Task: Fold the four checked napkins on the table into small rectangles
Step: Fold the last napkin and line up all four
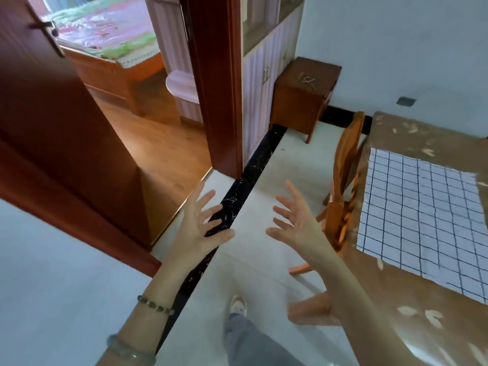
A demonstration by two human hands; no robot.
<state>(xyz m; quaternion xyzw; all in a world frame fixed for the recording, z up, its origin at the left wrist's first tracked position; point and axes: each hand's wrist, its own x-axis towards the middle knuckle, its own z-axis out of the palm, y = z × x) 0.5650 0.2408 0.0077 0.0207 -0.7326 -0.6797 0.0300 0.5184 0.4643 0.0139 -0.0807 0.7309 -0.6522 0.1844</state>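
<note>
One white napkin with a dark blue check (pixel 422 215) lies flat and unfolded on the brown table (pixel 412 313) at the right. No other napkins show in this view. My left hand (pixel 200 225) and my right hand (pixel 295 223) are held out over the floor, left of the table, fingers spread, palms facing each other, holding nothing. Neither hand touches the napkin.
A wooden chair (pixel 340 186) stands tucked against the table's left edge, between my right hand and the napkin. A small brown cabinet (pixel 303 96) sits by the wall. An open red-brown door (pixel 52 128) at the left leads to a bedroom. My leg and shoe (pixel 237 305) are below.
</note>
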